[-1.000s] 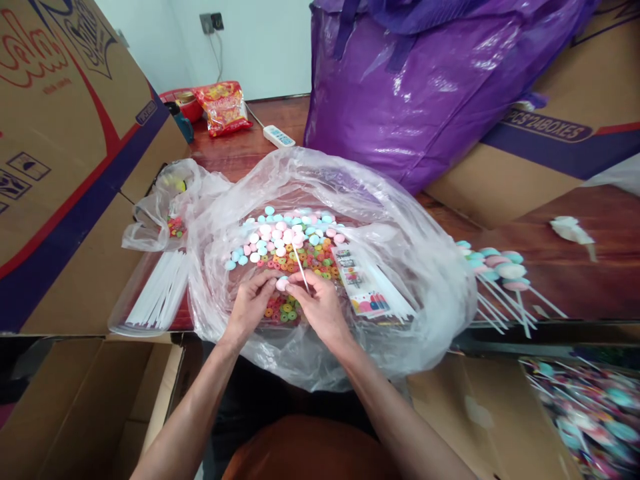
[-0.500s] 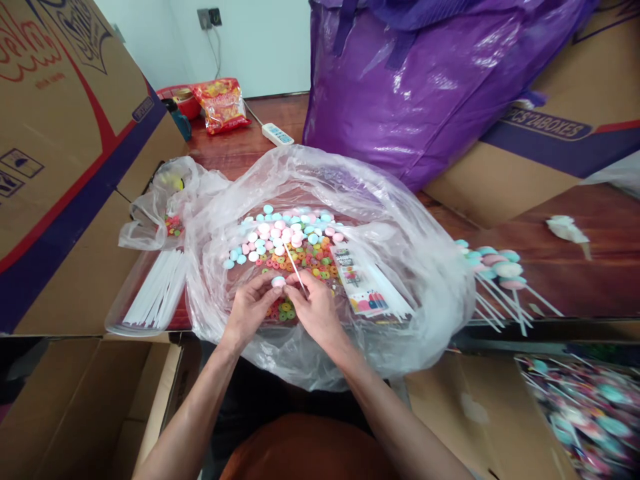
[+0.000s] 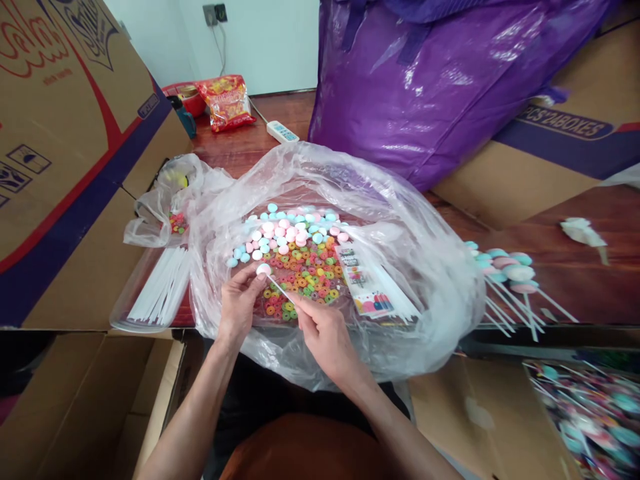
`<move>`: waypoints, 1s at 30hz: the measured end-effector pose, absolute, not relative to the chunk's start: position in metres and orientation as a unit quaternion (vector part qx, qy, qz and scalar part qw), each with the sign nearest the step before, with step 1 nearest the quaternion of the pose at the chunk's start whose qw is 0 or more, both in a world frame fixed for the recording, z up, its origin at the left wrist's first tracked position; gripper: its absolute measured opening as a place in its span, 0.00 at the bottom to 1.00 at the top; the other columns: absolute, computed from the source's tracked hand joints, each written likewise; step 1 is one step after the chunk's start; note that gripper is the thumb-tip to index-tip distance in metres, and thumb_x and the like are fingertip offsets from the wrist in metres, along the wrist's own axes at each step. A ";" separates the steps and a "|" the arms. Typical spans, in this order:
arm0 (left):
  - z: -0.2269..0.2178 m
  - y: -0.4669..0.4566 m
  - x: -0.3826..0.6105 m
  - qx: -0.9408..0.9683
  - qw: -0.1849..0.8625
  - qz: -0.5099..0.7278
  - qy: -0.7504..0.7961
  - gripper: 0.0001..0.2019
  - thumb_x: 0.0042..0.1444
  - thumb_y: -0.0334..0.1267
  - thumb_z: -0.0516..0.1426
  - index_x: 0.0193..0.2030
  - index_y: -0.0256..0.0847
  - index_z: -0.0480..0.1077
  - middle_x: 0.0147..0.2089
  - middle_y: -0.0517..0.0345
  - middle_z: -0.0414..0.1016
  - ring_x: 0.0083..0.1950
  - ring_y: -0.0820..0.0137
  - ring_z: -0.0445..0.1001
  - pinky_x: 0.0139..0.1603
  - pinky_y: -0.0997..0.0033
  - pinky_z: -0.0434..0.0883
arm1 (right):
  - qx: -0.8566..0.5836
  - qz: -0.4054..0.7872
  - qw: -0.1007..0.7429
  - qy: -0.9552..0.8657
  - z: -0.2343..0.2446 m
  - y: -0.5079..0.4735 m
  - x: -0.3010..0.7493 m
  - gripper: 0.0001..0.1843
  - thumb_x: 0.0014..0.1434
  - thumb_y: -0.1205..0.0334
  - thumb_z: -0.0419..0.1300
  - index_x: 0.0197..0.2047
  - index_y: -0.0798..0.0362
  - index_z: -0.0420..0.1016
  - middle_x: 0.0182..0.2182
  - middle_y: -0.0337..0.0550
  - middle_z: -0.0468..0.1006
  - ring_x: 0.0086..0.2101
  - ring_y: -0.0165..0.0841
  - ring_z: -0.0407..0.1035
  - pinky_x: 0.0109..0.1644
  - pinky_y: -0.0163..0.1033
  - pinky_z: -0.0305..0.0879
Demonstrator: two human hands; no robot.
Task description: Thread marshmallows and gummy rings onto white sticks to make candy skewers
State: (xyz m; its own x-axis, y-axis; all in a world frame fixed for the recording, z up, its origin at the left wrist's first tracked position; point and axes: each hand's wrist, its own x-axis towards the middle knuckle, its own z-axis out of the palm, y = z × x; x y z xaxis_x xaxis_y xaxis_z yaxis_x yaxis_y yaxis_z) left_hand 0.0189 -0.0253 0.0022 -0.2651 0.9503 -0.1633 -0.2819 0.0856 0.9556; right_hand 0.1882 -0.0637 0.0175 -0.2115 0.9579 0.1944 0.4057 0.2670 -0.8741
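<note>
Small round white candy disc, pinched at the fingertips of the left hand, just above the loose coloured candy rings. Thin white stick, tilted, upper-left tip meeting the disc's edge, lower end gripped by the right hand.

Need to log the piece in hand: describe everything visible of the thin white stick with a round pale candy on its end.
The thin white stick is slim, straight and plain, paper or plastic by its look. It slants from lower right to upper left above loose coloured candies in a clear plastic bag. A round pale candy disc sits on its upper end, pinched by the left hand; the right hand pinches its lower end.
</note>
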 end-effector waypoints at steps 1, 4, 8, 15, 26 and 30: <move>0.001 -0.026 0.018 0.326 0.511 0.592 0.532 0.21 0.45 0.45 0.70 0.46 0.40 0.80 0.42 0.55 0.83 0.42 0.66 0.80 0.52 0.62 0.76 | -0.492 0.354 0.387 -0.695 0.018 -0.063 0.188 0.24 0.65 0.70 0.48 0.56 0.51 0.79 0.45 0.48 0.84 0.46 0.40 0.79 0.53 0.45 0.73; -0.004 -0.028 0.015 0.378 0.469 0.571 0.557 0.18 0.47 0.44 0.69 0.45 0.42 0.80 0.45 0.54 0.83 0.48 0.63 0.80 0.56 0.59 0.74 | -0.500 0.364 0.361 -0.698 0.021 -0.060 0.189 0.23 0.63 0.70 0.49 0.54 0.52 0.81 0.46 0.50 0.84 0.44 0.41 0.80 0.51 0.45 0.74; -0.010 -0.031 0.011 0.483 0.376 0.529 0.587 0.12 0.53 0.42 0.65 0.45 0.44 0.81 0.49 0.53 0.81 0.54 0.62 0.78 0.60 0.58 0.72 | -0.517 0.398 0.358 -0.668 0.025 -0.060 0.185 0.20 0.64 0.66 0.51 0.49 0.53 0.83 0.30 0.44 0.84 0.28 0.34 0.76 0.38 0.38 0.73; -0.005 -0.040 0.022 0.566 0.252 0.490 0.613 0.12 0.59 0.39 0.61 0.49 0.45 0.80 0.51 0.52 0.81 0.56 0.61 0.76 0.63 0.55 0.70 | -0.539 0.407 0.414 -0.610 0.013 -0.061 0.160 0.20 0.65 0.62 0.50 0.47 0.57 0.83 0.19 0.39 0.74 0.22 0.31 0.67 0.29 0.34 0.64; 0.007 -0.004 0.041 0.657 0.204 0.398 0.607 0.12 0.61 0.33 0.57 0.49 0.43 0.79 0.46 0.51 0.79 0.47 0.63 0.77 0.52 0.63 0.74 | -0.573 0.351 0.442 -0.595 0.002 -0.050 0.203 0.16 0.64 0.59 0.54 0.44 0.53 0.83 0.20 0.40 0.76 0.24 0.33 0.70 0.29 0.35 0.65; 0.004 0.015 0.045 0.716 0.122 0.289 0.623 0.12 0.58 0.28 0.57 0.46 0.41 0.78 0.45 0.48 0.74 0.47 0.62 0.74 0.50 0.63 0.72 | -0.577 0.337 0.444 -0.597 -0.003 -0.053 0.207 0.16 0.64 0.59 0.54 0.44 0.53 0.82 0.22 0.41 0.77 0.26 0.34 0.71 0.30 0.35 0.67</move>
State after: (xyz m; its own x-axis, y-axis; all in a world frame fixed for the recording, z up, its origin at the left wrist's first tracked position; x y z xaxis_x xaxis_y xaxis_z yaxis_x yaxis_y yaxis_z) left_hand 0.0449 0.0153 0.0040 0.0560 0.9634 0.2623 0.8224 -0.1935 0.5350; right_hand 0.2073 -0.0532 -0.0032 0.0611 0.9881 0.1413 0.3898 0.1067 -0.9147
